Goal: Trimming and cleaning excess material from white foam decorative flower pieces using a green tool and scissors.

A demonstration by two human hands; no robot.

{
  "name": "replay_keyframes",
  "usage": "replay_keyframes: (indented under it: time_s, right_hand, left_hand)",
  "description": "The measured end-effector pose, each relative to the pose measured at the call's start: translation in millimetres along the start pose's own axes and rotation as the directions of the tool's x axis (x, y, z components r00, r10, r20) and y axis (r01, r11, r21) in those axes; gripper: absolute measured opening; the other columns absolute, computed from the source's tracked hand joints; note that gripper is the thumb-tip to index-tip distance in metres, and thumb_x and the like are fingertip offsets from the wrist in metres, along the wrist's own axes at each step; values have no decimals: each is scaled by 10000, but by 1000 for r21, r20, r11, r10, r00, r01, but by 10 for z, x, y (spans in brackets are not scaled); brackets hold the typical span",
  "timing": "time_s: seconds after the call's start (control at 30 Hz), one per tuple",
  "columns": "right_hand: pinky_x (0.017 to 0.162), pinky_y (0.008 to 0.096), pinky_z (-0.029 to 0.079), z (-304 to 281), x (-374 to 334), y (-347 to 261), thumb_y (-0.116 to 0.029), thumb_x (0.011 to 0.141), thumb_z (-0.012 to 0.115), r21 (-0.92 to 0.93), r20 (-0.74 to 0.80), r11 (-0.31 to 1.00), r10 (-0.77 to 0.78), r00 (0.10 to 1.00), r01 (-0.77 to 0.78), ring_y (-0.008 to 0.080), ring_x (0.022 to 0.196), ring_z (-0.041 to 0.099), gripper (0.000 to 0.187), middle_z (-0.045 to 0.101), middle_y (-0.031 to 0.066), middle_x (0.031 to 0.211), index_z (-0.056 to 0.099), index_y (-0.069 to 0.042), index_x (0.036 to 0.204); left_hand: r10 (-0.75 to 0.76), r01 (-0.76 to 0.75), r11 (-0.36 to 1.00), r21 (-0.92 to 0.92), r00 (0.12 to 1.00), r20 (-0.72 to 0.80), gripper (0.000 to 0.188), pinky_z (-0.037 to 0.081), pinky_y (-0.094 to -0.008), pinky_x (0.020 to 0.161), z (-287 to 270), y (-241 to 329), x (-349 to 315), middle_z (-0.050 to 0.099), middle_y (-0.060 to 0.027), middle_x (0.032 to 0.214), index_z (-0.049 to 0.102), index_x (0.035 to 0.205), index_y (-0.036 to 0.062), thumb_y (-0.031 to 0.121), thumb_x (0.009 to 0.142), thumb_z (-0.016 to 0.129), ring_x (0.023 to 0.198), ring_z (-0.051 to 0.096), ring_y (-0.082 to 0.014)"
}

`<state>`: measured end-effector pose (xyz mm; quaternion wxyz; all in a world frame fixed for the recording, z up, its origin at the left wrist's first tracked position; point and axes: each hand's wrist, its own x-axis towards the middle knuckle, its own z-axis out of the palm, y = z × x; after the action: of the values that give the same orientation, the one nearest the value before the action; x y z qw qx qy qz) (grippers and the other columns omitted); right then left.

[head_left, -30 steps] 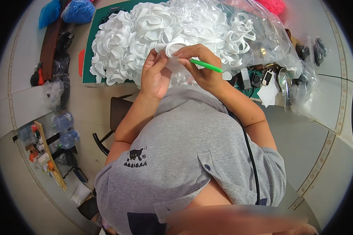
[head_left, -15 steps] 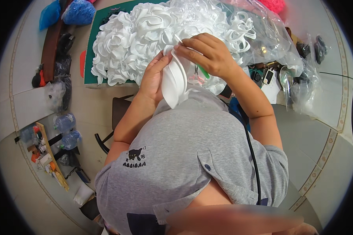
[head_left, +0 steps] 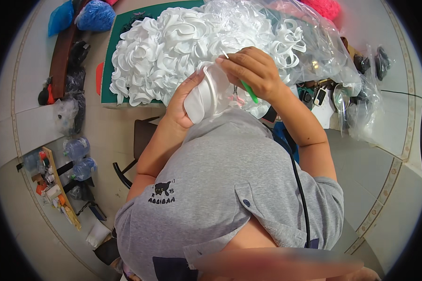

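A: What takes up the most room?

B: The green-topped counter [head_left: 109, 65]; a broad heap of curled white strips [head_left: 173, 51] covers much of it, and a crumpled clear plastic bag [head_left: 333, 51] lies at the heap's right side.

A: And the 2 hands?

B: Both are raised at the counter's near edge, in front of the heap; the right hand [head_left: 254, 72] has its fingers pinched around a slim green-handled tool [head_left: 249, 91]; the left hand [head_left: 179, 105] has its fingers curled around a curved white piece [head_left: 199, 103].

A: Where does that piece sit?

B: Between the 2 hands, resting along the left palm with its broad end low; it shows overlapping curved layers, though I can't tell whether that is 1 folded strip or several.

A: Anything smaller?

B: A pale, narrow tip poking out above the right fingers, probably the tool's other end; I can't tell whether the tool touches the piece.

A: How far along is it, then?

B: My reading is that this 1 piece is under way, since it is gripped with the tool just beside it; the heap holds many similar strips, and nothing shows which are finished and which are left.
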<state>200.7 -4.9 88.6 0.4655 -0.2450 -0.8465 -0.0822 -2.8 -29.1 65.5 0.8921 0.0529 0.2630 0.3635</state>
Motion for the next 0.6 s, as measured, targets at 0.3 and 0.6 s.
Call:
replay_keyframes:
  time_s: [0.3, 0.6]
  right_hand:
    - [560, 278, 481, -81, 14, -59, 4, 648, 730, 131, 68, 938, 316, 946, -322, 208, 661, 606, 261, 630, 68, 786, 656, -54, 892]
    - [572, 292, 473, 82, -52, -78, -6, 620, 716, 7, 63, 982, 187, 980, -188, 211, 679, 577, 333, 601, 67, 812, 633, -39, 941]
  left_hand:
    - [-25, 25, 1000, -3, 999, -41, 286, 510, -343, 833, 27, 46, 21, 612, -81, 1048, 536, 1138, 60, 216, 901, 570, 938, 615, -191]
    - [67, -64, 994, 89, 997, -31, 303, 473, -327, 888, 73, -29, 51, 587, -49, 1084, 522, 1152, 56, 183, 887, 598, 1013, 577, -163]
